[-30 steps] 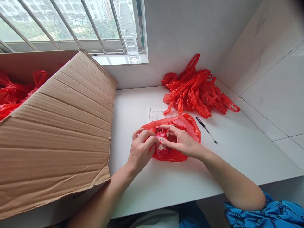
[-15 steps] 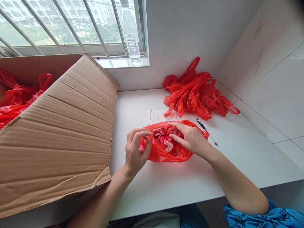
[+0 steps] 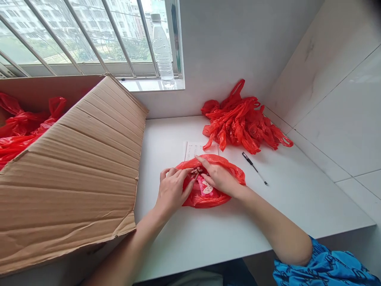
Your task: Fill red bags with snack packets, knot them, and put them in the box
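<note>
A red plastic bag (image 3: 205, 203) lies on the white table with its mouth spread wide. Inside it show a pink packet (image 3: 207, 187) with a pale heart-shaped mark and a dark red shiny wrapper (image 3: 196, 172). My left hand (image 3: 172, 188) rests over the bag's left rim, thumb and fingers apart, tips beside the dark wrapper. From the right, my right hand (image 3: 220, 178) reaches over the opening with thumb and index finger spread, its tips close to the same wrapper. The remaining fingers of my right hand are mostly hidden.
A large cardboard box (image 3: 80, 171) with red bags in it stands at left. Behind the bag lie a printed paper (image 3: 193, 149) and a heap of red plastic bags (image 3: 238, 123). A pen (image 3: 254, 167) lies to the right. A water bottle (image 3: 163, 53) stands on the windowsill.
My hands have come closer together over the bag, the right one moving left. The bag's right side has drawn in, and the packets inside have shifted. The view has moved slightly.
</note>
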Demonstrator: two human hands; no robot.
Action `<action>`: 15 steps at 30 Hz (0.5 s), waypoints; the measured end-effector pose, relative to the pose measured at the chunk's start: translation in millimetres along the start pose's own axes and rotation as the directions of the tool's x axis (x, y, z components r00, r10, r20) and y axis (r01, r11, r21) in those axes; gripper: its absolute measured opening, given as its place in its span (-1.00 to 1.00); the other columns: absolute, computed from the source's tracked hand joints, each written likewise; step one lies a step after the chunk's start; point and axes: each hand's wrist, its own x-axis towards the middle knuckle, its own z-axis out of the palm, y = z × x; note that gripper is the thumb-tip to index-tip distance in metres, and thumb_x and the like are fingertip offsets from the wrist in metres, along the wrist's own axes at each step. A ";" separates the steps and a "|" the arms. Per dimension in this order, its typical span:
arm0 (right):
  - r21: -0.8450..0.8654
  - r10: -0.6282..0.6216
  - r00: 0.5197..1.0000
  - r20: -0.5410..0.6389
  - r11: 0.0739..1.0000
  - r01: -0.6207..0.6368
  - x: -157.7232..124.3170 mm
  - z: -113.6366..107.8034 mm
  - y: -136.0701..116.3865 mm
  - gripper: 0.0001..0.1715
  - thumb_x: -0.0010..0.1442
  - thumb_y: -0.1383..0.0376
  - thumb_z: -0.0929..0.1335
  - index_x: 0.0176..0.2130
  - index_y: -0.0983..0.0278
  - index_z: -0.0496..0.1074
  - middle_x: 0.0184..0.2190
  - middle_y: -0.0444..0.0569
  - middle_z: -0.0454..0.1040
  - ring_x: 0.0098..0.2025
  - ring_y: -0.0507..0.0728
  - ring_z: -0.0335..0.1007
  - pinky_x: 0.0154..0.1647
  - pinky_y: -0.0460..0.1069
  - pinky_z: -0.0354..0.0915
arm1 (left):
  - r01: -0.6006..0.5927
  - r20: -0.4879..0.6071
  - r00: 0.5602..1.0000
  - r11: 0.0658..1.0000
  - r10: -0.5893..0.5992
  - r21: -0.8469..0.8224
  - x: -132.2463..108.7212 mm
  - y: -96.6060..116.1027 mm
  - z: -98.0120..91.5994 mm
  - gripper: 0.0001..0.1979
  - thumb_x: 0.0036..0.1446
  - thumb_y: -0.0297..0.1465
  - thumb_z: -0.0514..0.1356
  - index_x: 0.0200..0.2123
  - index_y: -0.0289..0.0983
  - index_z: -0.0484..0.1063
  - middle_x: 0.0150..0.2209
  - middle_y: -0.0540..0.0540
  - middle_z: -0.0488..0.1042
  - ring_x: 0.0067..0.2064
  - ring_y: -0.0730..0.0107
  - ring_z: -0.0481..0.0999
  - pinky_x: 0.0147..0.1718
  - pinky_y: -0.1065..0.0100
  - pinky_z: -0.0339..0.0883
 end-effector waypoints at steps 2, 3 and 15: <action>-0.001 -0.019 0.999 -0.026 1.000 0.019 0.6 1.1 2.0 -0.20 0.31 0.34 0.29 0.41 0.20 -0.10 -0.33 -0.07 0.49 -0.36 0.12 0.44 -0.42 -0.05 0.32 | 0.024 0.011 1.000 0.999 -0.025 0.035 -0.4 -1.5 2.2 -0.70 0.30 -0.28 0.10 0.07 -0.18 0.39 -0.15 -0.11 0.58 -0.12 0.17 0.46 0.06 0.04 0.11; 0.000 -0.025 0.999 -0.038 1.000 0.025 1.0 2.3 2.7 -0.21 0.32 0.32 0.29 0.41 0.21 -0.08 -0.35 -0.07 0.49 -0.37 0.12 0.43 -0.42 -0.05 0.32 | 0.030 0.020 0.999 0.998 -0.031 0.049 -0.5 -2.0 3.0 -0.68 0.30 -0.28 0.09 0.08 -0.19 0.37 -0.14 -0.12 0.57 -0.11 0.16 0.46 0.07 0.04 0.12; 0.036 -0.130 0.779 -0.613 0.981 0.192 -44.4 -79.1 -9.5 -0.67 0.36 0.39 0.27 0.07 0.16 0.40 -0.07 -0.06 0.58 -0.06 0.11 0.52 -0.05 0.02 0.42 | -0.053 -0.254 0.967 0.985 0.010 -0.162 -2.5 5.3 -17.7 -0.68 0.32 -0.35 0.08 0.12 -0.15 0.32 0.08 -0.12 0.44 0.11 0.23 0.40 0.25 0.06 0.06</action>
